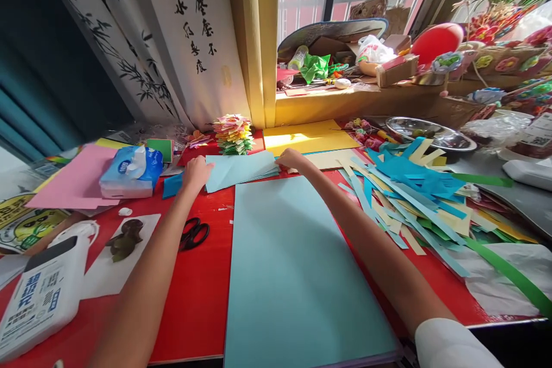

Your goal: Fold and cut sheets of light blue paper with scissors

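Both my arms reach forward over a red table point(202, 293). My left hand point(196, 173) is closed on the left edge of a small stack of light blue paper squares point(239, 169). At the stack's right edge my right hand point(291, 158) pinches the paper. A large light blue sheet point(297, 276) lies on the table between my forearms, nearer to me. Black scissors point(194, 234) lie just right of my left forearm.
A pile of blue, yellow and green paper strips point(414, 195) lies to the right. A tissue pack point(131, 171) sits on pink paper at the left, a white bottle point(43, 293) at the near left. Yellow sheets point(308, 137) and folded paper pieces point(233, 133) sit behind the stack.
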`<state>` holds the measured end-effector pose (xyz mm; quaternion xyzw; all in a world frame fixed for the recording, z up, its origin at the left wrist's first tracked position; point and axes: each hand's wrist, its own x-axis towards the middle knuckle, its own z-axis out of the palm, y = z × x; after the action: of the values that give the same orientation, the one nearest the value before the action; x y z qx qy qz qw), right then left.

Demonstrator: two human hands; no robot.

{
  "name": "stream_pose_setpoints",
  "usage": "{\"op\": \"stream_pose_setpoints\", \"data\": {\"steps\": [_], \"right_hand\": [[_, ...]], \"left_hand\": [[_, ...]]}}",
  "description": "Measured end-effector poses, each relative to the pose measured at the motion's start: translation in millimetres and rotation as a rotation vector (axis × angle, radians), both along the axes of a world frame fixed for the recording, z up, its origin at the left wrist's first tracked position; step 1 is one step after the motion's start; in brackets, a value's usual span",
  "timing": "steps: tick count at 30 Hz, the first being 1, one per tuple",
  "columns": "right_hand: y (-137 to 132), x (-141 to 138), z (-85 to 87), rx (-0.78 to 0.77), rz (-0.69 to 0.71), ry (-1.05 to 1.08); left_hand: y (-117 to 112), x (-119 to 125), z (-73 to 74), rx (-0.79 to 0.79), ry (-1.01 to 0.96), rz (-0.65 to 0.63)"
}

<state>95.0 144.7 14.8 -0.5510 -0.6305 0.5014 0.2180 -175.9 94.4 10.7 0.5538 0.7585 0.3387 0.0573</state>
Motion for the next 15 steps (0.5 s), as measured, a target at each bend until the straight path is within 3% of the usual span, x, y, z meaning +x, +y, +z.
{"op": "stream_pose_setpoints", "data": {"steps": [4,8,15], "right_hand": [[2.7,6.1,7.0,-0.018,-0.056,-0.052],[-3.0,7.3,12.3,-0.067,-0.023,0.045],[-8.3,2.1,7.2,-0.119,0.006,0.203]], "left_hand": [[-3.8,-5.3,-0.1,-0.133,0.067,0.039],[-7.1,-7.9,-1.7,-0.241,0.052,0.010],[-4.1,-14.0,-20.8,-0.095,-0.079,-0.053]]}}
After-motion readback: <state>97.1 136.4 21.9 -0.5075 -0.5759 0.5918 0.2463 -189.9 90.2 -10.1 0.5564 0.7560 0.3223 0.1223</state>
